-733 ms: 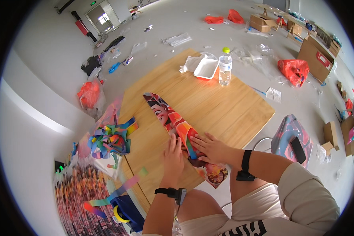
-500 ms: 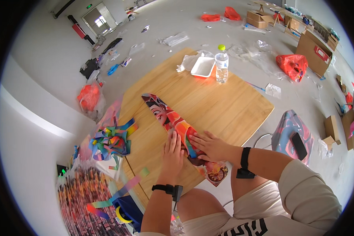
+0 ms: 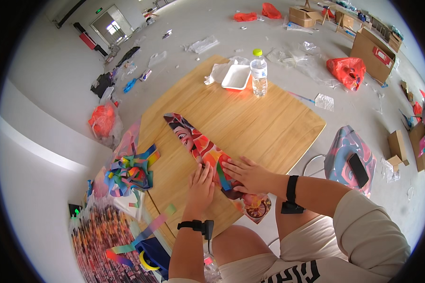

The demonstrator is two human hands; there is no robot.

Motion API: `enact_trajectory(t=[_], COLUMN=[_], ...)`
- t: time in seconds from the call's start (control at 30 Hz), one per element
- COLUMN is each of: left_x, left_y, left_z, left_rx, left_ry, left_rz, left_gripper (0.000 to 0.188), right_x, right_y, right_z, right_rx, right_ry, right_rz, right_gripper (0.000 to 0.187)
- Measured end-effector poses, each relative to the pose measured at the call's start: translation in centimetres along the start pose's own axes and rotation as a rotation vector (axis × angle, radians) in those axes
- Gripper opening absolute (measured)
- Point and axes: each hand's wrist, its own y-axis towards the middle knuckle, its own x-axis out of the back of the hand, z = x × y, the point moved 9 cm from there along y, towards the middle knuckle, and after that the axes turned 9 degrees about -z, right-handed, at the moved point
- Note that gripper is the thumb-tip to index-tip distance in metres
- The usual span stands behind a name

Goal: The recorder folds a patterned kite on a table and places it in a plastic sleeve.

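Observation:
A long, narrow folded sheet (image 3: 193, 141) printed with a cartoon face in red and orange lies slantwise on the wooden table (image 3: 274, 122). Its lower end, printed with a round wheel-like shape, hangs past the near edge. My left hand (image 3: 201, 185) lies along the sheet's left edge with fingers stretched out. Across the right side, my right hand (image 3: 245, 174) rests flat with its fingers apart. A blue-green strip (image 3: 222, 175) shows on the sheet between my hands.
At the table's left edge sits a bundle of rainbow ribbons (image 3: 130, 173). Toward the far edge stand a white tray (image 3: 236, 77) and a water bottle (image 3: 259, 75). A stack of printed sheets (image 3: 106, 245) is at lower left. A phone (image 3: 358, 170) rests on a printed-covered seat at right.
Both hands stay on the folded sheet, the right one pressing in nearly the same place. The sheet's upper part looks flatter and wider. The whole view has shifted slightly.

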Motion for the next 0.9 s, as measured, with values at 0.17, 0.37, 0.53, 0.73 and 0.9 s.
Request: enact_trajectory(t=[0.17, 0.37, 0.53, 0.73, 0.9], left_x=[-0.2, 0.5, 0.4, 0.2, 0.9], left_y=[-1.1, -1.6, -1.5, -2.2, -2.0], left_z=[-0.3, -0.4, 0.1, 0.5, 0.2], left_rx=[0.055, 0.082, 0.089, 0.103, 0.109], left_ry=[-0.031, -0.061, -0.076, -0.063, -0.049], left_rz=[-0.014, -0.090, -0.128, -0.169, -0.172], left_gripper=[0.054, 0.053, 0.053, 0.052, 0.052], right_x=[0.1, 1.5, 4.2, 6.1, 4.8], right_y=[0.1, 0.5, -2.2, -5.1, -5.5], right_z=[0.1, 0.0, -1.2, 3.2, 5.2], right_rx=[-0.001, -0.003, -0.046, 0.200, 0.456], right_ry=[-0.019, 0.240, 0.437, 0.146, 0.039], right_rz=[0.022, -0.008, 0.192, 0.326, 0.205], right_gripper=[0.081, 0.078, 0.085, 0.089, 0.069])
